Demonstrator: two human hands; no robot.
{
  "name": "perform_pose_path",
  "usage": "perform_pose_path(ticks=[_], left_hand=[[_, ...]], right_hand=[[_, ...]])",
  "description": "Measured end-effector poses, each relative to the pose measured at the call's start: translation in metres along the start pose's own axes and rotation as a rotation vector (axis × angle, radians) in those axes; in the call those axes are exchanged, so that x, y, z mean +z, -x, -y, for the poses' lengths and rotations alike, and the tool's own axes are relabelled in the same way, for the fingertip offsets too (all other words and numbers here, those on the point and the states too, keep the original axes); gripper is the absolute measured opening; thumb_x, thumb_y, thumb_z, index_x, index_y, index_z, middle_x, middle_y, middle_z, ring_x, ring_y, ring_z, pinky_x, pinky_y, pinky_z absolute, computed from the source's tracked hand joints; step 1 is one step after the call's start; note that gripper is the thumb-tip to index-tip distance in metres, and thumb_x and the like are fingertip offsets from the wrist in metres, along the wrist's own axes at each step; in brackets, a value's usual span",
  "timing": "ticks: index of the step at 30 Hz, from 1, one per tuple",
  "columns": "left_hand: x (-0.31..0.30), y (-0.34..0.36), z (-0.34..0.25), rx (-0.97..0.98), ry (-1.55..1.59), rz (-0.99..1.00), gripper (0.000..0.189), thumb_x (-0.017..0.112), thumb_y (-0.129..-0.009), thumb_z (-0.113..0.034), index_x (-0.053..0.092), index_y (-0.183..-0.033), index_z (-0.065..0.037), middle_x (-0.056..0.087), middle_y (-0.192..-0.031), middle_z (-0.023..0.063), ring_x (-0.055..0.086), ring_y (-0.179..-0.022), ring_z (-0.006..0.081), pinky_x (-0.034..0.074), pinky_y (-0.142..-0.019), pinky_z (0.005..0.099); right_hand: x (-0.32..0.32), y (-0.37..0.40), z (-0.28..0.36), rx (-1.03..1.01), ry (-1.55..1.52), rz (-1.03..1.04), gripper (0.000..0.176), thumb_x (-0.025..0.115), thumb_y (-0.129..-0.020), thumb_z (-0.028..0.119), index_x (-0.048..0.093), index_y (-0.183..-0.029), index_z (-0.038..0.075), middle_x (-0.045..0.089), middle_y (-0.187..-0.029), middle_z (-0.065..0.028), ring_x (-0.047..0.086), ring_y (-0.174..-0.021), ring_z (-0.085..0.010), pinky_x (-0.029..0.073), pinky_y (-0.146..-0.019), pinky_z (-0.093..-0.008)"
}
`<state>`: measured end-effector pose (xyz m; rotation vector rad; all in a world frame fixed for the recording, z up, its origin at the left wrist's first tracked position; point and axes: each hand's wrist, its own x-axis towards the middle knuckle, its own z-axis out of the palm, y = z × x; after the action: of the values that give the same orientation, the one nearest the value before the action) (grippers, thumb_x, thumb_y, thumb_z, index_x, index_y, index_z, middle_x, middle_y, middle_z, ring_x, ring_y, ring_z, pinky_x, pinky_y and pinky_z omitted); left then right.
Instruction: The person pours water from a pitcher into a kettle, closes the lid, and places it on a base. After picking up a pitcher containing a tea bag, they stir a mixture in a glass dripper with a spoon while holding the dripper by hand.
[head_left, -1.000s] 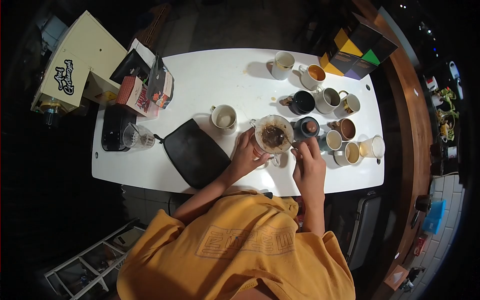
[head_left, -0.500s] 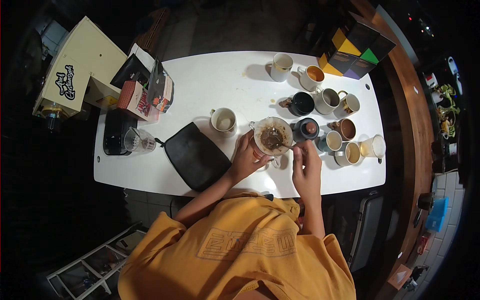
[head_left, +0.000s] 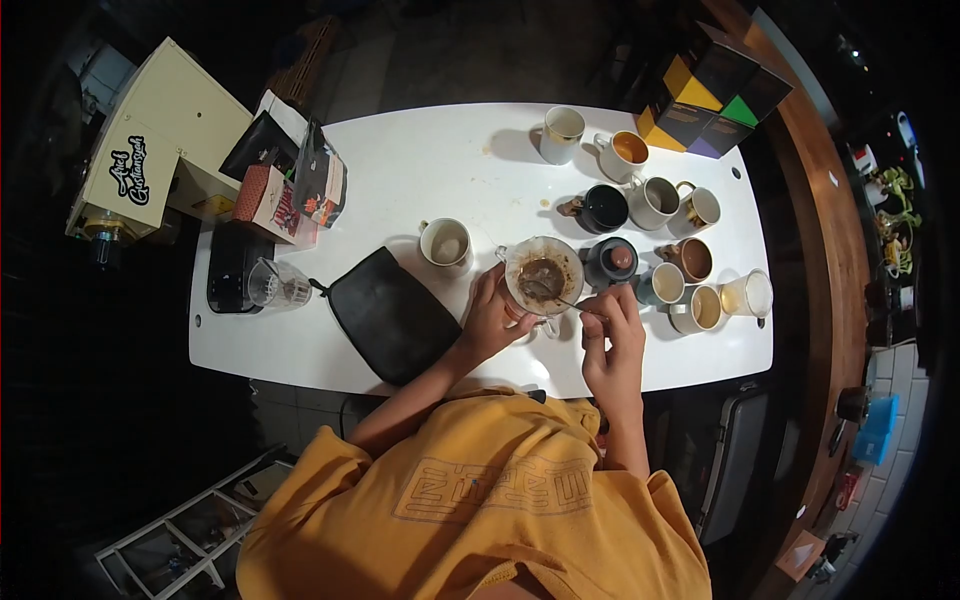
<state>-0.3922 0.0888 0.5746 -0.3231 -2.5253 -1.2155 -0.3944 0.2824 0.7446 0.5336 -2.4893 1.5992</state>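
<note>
A clear coffee dripper (head_left: 571,262), lined with filter paper, holds wet brown coffee grounds (head_left: 543,272). It sits on a glass vessel that is mostly hidden beneath it. My left hand (head_left: 494,320) wraps round the dripper's near left side, fingers on one side and thumb at the front. Pinched in my right hand (head_left: 614,340) is a metal spoon (head_left: 567,303), its tip down in the grounds. Just left of the dripper stands a white mug (head_left: 446,243) with something pale inside. A dark grey grinder-like cylinder (head_left: 606,262) with a brown knob stands close to its right.
Several mugs and cups crowd the right side, among them a black mug (head_left: 605,209) and a glass (head_left: 748,293). A black pouch (head_left: 390,315) lies front left, near a clear plastic cup (head_left: 280,284). A cream machine (head_left: 165,130) and coffee bags (head_left: 322,175) stand at the left.
The spoon has moved within the grounds, and my right hand has shifted slightly down and left. My left hand keeps its grip on the dripper.
</note>
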Motion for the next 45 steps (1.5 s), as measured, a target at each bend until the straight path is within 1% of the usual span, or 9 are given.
perform_pose_path(ticks=[1,4,8,17,20,25,29,38,45], left_hand=[[-0.001,0.000,0.000,-0.002,0.000,0.002,0.082,0.076,-0.079,-0.037,0.042,-0.142,0.003,0.041,-0.144,0.0223,0.042,-0.129,0.0407,0.032,-0.110,0.0518],[-0.003,-0.002,-0.003,0.011,-0.008,-0.002,0.082,0.078,-0.078,-0.035,0.043,-0.141,0.004,0.041,-0.144,0.0224,0.042,-0.129,0.0402,0.032,-0.110,0.0516],[-0.004,-0.003,-0.007,0.008,-0.006,-0.002,0.082,0.080,-0.077,-0.031,0.043,-0.142,0.004,0.041,-0.144,0.0222,0.042,-0.129,0.0396,0.033,-0.110,0.0509],[-0.003,-0.003,-0.005,0.001,-0.011,-0.009,0.082,0.081,-0.077,-0.032,0.043,-0.141,0.004,0.043,-0.143,0.0218,0.044,-0.128,0.0400,0.034,-0.109,0.0508],[-0.004,-0.004,-0.006,0.005,0.001,-0.014,0.082,0.081,-0.077,-0.032,0.044,-0.140,0.004,0.043,-0.143,0.0217,0.044,-0.127,0.0401,0.034,-0.109,0.0510],[-0.004,-0.004,-0.005,0.016,0.033,-0.015,0.081,0.081,-0.077,-0.033,0.044,-0.140,0.003,0.042,-0.143,0.0218,0.045,-0.126,0.0401,0.034,-0.108,0.0507],[-0.004,-0.004,-0.006,0.038,-0.009,-0.027,0.081,0.080,-0.077,-0.032,0.044,-0.141,0.002,0.042,-0.143,0.0217,0.045,-0.125,0.0398,0.035,-0.108,0.0507],[-0.005,-0.005,-0.007,0.027,-0.008,-0.024,0.081,0.080,-0.077,-0.031,0.043,-0.141,0.002,0.042,-0.143,0.0216,0.045,-0.126,0.0400,0.035,-0.108,0.0512],[-0.004,-0.004,-0.005,0.025,0.001,-0.015,0.082,0.080,-0.077,-0.031,0.043,-0.141,0.002,0.042,-0.143,0.0223,0.045,-0.126,0.0409,0.036,-0.107,0.0513]], right_hand=[[0.000,0.000,-0.002,-0.043,0.044,0.009,0.010,0.058,-0.089,-0.009,0.059,-0.097,-0.004,0.051,-0.100,-0.0164,0.059,-0.069,-0.0324,0.049,-0.064,-0.0369],[0.001,-0.001,0.001,0.004,0.072,0.036,0.012,0.059,-0.088,-0.009,0.060,-0.097,-0.002,0.050,-0.104,-0.0169,0.063,-0.075,-0.0340,0.049,-0.065,-0.0399],[0.000,-0.002,-0.001,-0.020,0.152,0.054,0.015,0.060,-0.087,-0.010,0.061,-0.098,0.000,0.050,-0.105,-0.0165,0.066,-0.078,-0.0333,0.049,-0.064,-0.0413],[0.003,-0.001,-0.006,-0.032,0.231,0.030,0.015,0.065,-0.085,-0.007,0.061,-0.097,0.001,0.049,-0.102,-0.0147,0.066,-0.072,-0.0302,0.049,-0.059,-0.0415],[0.001,-0.002,-0.003,-0.087,0.243,-0.018,0.018,0.066,-0.083,-0.006,0.063,-0.098,0.003,0.049,-0.100,-0.0138,0.064,-0.068,-0.0283,0.049,-0.057,-0.0403],[-0.005,-0.005,0.008,-0.210,0.401,-0.080,0.023,0.070,-0.079,-0.005,0.065,-0.099,0.005,0.048,-0.098,-0.0111,0.060,-0.063,-0.0228,0.047,-0.053,-0.0360],[-0.003,-0.007,0.005,-0.234,0.458,-0.081,0.022,0.071,-0.079,-0.004,0.065,-0.099,0.005,0.048,-0.098,-0.0104,0.060,-0.063,-0.0218,0.047,-0.052,-0.0359],[0.000,-0.004,0.007,-0.167,0.455,-0.005,0.019,0.070,-0.081,-0.001,0.064,-0.098,0.005,0.049,-0.099,-0.0107,0.059,-0.060,-0.0230,0.046,-0.050,-0.0372],[0.003,-0.009,0.004,-0.163,0.463,-0.021,0.014,0.069,-0.085,0.003,0.062,-0.098,0.004,0.050,-0.100,-0.0121,0.062,-0.070,-0.0277,0.049,-0.053,-0.0389]])
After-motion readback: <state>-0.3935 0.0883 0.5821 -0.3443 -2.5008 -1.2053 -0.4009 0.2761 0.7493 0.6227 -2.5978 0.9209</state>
